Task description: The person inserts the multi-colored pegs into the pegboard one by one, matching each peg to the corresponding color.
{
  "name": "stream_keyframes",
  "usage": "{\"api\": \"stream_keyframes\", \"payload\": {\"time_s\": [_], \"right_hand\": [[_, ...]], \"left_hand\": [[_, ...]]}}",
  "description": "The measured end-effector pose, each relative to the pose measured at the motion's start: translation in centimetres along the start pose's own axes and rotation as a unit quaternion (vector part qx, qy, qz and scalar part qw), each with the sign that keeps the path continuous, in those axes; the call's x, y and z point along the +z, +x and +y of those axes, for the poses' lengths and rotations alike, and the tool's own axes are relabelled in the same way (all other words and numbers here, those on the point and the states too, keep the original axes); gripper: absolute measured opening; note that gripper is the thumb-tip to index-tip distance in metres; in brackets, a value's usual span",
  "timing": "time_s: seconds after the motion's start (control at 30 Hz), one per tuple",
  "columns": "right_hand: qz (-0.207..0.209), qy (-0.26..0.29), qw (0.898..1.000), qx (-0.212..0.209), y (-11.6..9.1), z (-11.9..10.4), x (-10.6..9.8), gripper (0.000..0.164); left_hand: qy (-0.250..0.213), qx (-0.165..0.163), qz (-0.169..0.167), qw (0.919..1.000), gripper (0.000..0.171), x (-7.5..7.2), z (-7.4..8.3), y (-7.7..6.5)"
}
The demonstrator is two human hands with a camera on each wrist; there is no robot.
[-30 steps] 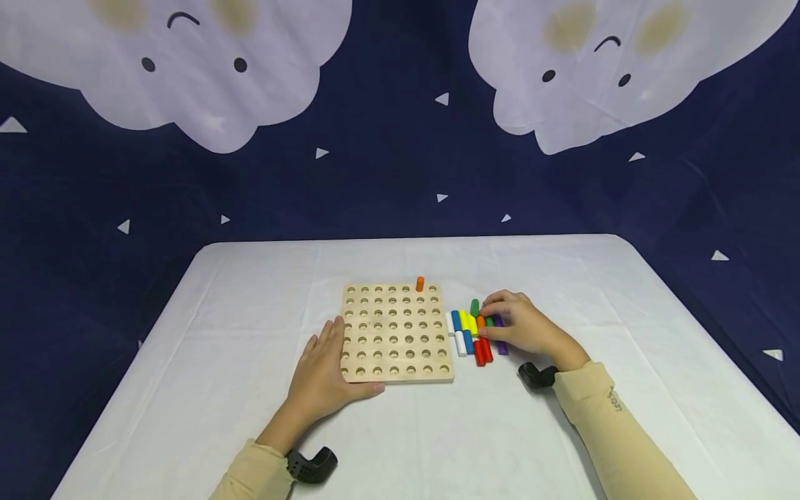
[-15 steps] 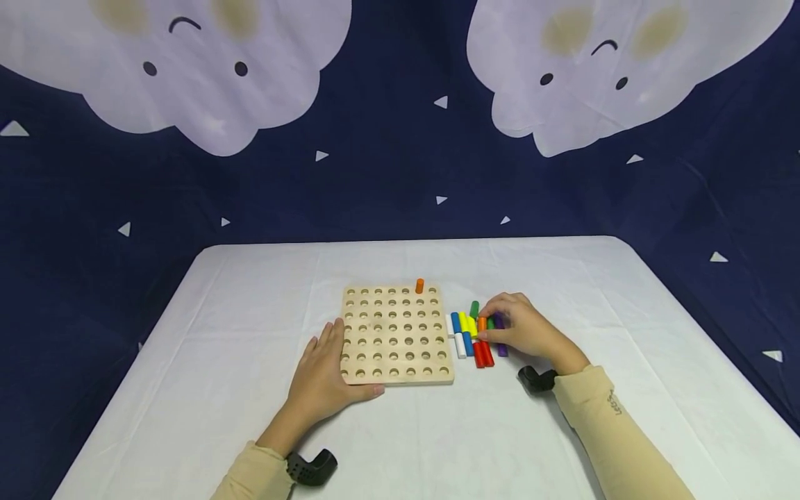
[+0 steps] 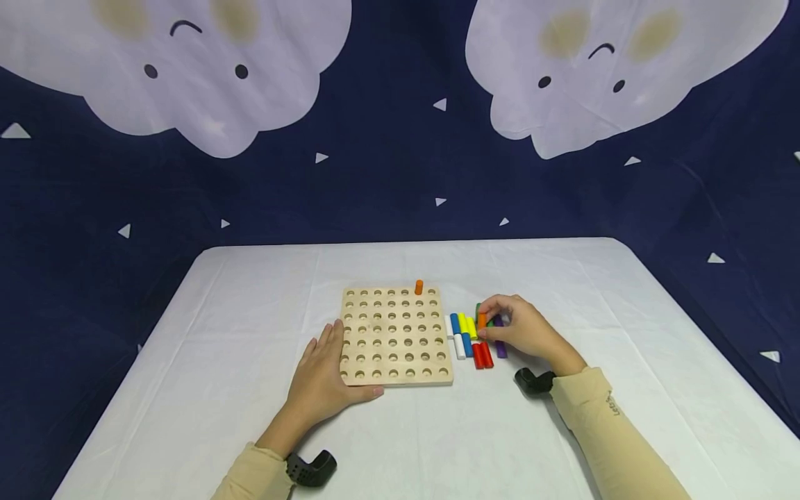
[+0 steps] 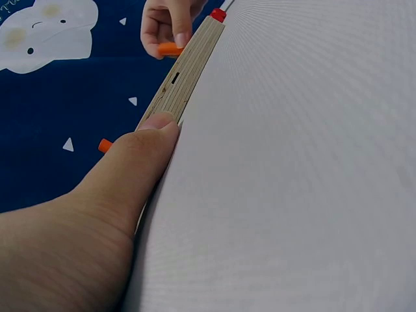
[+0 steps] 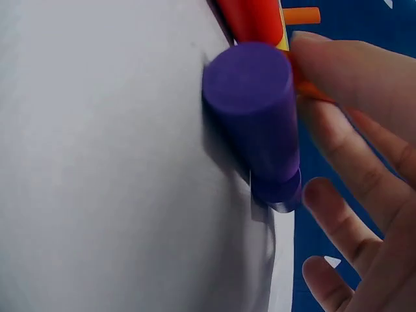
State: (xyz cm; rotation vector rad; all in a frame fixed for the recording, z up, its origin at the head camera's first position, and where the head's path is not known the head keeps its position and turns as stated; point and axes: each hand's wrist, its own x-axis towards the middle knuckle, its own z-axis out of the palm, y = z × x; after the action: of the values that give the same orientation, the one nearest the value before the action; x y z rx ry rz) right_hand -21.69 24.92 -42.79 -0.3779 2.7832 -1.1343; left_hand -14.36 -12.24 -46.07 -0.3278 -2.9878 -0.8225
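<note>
A square wooden pegboard (image 3: 400, 337) with rows of round holes lies on the table. One orange peg (image 3: 419, 287) stands in its far row. My left hand (image 3: 321, 378) lies against the board's left side with straight fingers, its thumb (image 4: 140, 153) along the near edge. To the board's right, my right hand (image 3: 525, 330) pinches another orange peg (image 3: 482, 320) between thumb and fingers, a little above the pile, as the left wrist view also shows. Below that hand lie purple pegs (image 5: 253, 104) and green ones, partly hidden by the fingers.
White pegs (image 3: 459, 346), blue pegs (image 3: 467, 345), yellow pegs (image 3: 471, 328) and red pegs (image 3: 482, 355) lie close together by the board's right edge. A white cloth covers the table (image 3: 400, 444). Behind it hangs a dark blue curtain (image 3: 387, 201) with cloud shapes.
The orange peg among the others has been lifted slightly and tilted more upright in my right hand's pinch. My left hand and the board have stayed in place.
</note>
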Motion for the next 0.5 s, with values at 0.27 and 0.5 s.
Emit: {"api": "stream_keyframes", "payload": {"time_s": [0.27,0.5], "right_hand": [[0.013,-0.006,1.000,0.017,0.8,-0.6,-0.2,0.035],[0.023,-0.003,1.000,0.018,1.9,-1.9,-0.4,0.035]], "left_hand": [[-0.002,0.001,0.006,1.0000,0.146,0.1,-0.1,0.0],[-0.003,0.003,0.011,0.9999,0.146,0.1,0.0,0.0]]}}
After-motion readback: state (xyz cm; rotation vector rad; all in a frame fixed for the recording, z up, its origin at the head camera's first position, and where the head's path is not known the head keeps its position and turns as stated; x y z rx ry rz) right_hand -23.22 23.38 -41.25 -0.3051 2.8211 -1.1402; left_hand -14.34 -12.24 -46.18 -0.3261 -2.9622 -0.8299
